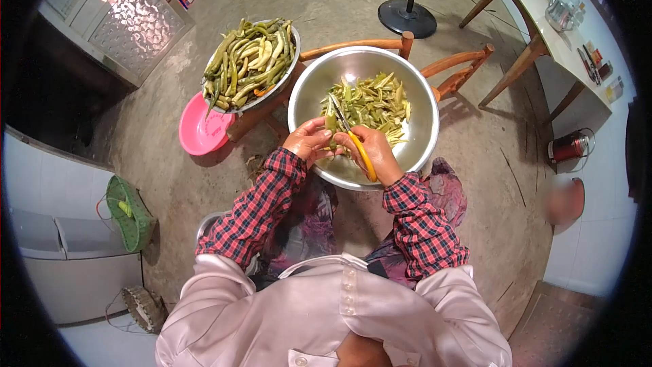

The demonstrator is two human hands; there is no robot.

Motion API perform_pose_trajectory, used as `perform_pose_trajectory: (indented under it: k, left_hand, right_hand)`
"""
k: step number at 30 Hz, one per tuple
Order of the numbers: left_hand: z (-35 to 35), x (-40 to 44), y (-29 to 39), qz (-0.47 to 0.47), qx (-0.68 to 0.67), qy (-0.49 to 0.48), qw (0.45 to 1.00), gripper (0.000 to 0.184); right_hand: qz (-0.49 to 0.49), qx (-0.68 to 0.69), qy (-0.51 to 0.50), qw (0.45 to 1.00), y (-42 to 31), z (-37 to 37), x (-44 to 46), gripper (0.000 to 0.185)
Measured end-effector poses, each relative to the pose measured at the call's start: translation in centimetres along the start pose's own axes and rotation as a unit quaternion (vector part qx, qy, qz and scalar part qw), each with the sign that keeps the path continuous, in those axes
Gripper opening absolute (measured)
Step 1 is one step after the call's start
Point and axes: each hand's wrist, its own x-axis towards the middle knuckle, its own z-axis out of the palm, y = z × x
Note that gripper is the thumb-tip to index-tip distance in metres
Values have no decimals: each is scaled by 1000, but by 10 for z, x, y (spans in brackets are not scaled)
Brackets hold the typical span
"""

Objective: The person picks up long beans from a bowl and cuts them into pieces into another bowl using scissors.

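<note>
My left hand (307, 143) is closed on a green pepper (331, 123), which it holds upright over the near side of a large steel bowl (420, 105). My right hand (380, 156) grips scissors (365, 158) with yellow handles. Their blades point away from me and lie against or right beside the pepper; whether they are cutting into it I cannot tell. Under both hands, the bowl holds a heap of cut green pepper strips (373, 103). To the left, a metal basin (296, 45) is piled with whole green and yellowish peppers (248, 61).
A pink plastic basin (197, 137) stands below the pepper basin. Wooden chair parts (456, 62) show behind the bowl. A black round stand base (406, 20) is on the floor ahead. At right is a table (543, 10); at left, a green basket (136, 228).
</note>
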Motion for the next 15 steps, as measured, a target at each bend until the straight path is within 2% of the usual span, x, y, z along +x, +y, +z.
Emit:
perform_pose_trajectory:
  k: [5,8,11,15]
  left_hand:
    - [-1,-1,1,-9,7,-6,1000,42]
    - [0,-2,1,-23,2,-11,1000,43]
    - [-3,1,1,-21,-3,-10,1000,44]
    - [-5,-1,4,20,8,39,999,40]
  right_hand:
    - [93,81,-19,992,-23,-5,-3,29]
    - [116,70,-18,991,-28,-9,-3,39]
    - [100,224,-24,969,-33,-10,-6,37]
    - [70,58,6,996,-16,-13,1,33]
